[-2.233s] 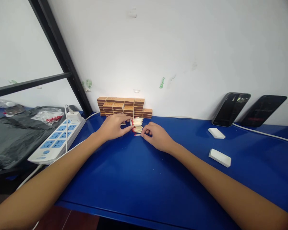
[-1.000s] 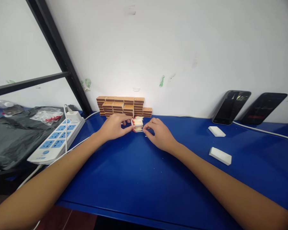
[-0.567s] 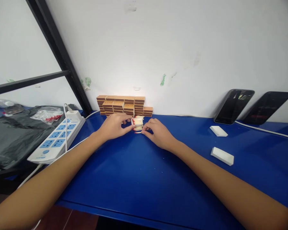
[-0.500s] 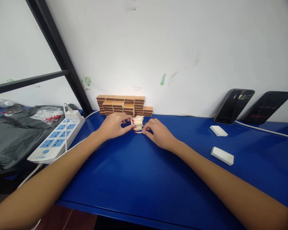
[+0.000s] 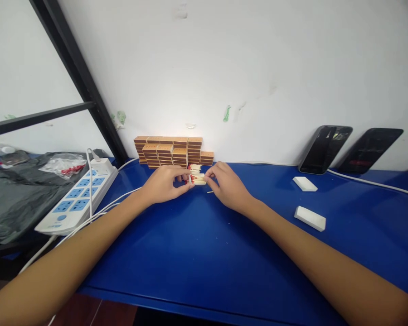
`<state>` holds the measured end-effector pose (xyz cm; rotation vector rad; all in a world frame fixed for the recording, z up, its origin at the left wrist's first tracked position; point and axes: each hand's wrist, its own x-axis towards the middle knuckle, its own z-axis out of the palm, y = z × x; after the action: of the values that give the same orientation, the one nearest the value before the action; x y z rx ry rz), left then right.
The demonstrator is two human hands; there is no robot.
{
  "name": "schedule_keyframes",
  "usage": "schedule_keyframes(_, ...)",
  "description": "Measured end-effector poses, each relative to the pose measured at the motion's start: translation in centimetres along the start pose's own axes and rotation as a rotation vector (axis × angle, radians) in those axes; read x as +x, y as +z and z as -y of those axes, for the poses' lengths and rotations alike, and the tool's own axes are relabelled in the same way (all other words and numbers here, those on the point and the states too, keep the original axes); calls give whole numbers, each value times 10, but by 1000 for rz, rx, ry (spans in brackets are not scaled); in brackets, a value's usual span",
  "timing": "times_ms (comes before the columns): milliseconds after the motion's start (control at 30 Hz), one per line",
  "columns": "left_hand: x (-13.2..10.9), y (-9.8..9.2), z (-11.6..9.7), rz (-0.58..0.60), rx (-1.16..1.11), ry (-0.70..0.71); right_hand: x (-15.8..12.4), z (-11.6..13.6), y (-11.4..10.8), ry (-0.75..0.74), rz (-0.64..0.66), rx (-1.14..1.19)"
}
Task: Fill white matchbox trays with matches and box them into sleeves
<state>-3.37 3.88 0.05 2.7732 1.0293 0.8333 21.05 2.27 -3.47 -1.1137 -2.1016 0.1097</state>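
A small white matchbox tray filled with red-headed matches lies between my hands, its heads toward the left. My left hand grips the tray's left end between thumb and fingers. At the right end my right hand is closed, its fingertips against the tray and the match ends; whether a single match sits in the pinch is hidden. Just behind the tray is a pile of loose matches. One stray match lies under the right thumb. Brown matchboxes are stacked behind, against the wall.
On the blue table, two white blocks lie at the right. Two phones lean on the wall behind them. A white power strip with cables stands at the left, beside dark plastic sheeting and a black metal frame.
The tray has come forward from the pile's left side and now shows filled with matches. My right hand has closed in on its right end. The view has shifted slightly.
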Motion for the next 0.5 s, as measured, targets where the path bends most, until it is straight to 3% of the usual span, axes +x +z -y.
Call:
schedule_keyframes(300,-1,5,-2,5,-46,14,-1,4,-1,-29,21,27)
schedule_keyframes(500,2,-4,2,-19,-20,9,0,8,-3,14,-51,73)
